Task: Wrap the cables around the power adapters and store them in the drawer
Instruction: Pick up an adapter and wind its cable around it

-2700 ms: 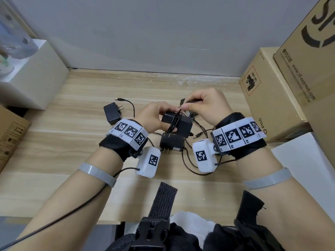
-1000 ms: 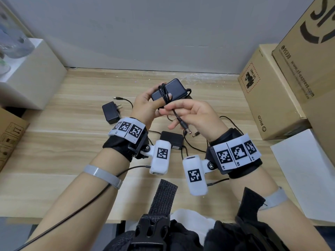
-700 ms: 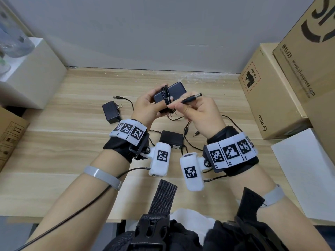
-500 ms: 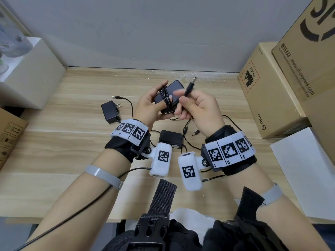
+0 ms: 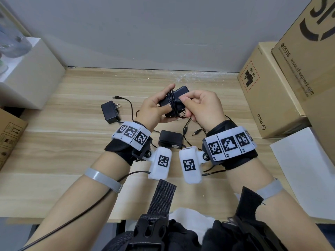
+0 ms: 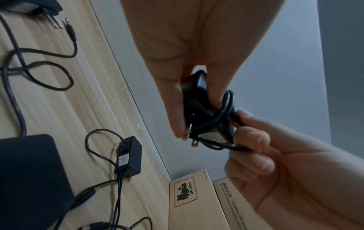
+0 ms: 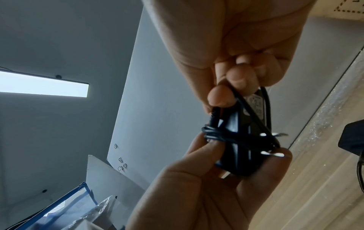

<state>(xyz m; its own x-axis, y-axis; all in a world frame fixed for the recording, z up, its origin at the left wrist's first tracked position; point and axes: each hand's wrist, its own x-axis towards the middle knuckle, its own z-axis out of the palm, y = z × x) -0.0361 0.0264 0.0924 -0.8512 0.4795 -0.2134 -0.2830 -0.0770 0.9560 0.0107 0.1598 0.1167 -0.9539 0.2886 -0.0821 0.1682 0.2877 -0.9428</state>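
My left hand grips a black power adapter above the wooden table. Its thin black cable is wound several times around the body. My right hand pinches the cable's plug end against the coils, with the other fingers curled. The adapter's metal prongs stick out near my left fingers. On the table lie three unwrapped adapters: one at the left, one below my hands, and a third in the left wrist view. No drawer is in view.
Loose cables and barrel plugs lie under my wrists. Stacked cardboard boxes stand at the right, a white box at the left. A white sheet lies at the right front. A grey wall closes the back.
My right hand has brought the plug end, which pointed up half a second ago, down onto the coils around the adapter. The left hand keeps holding the adapter at about the same height.
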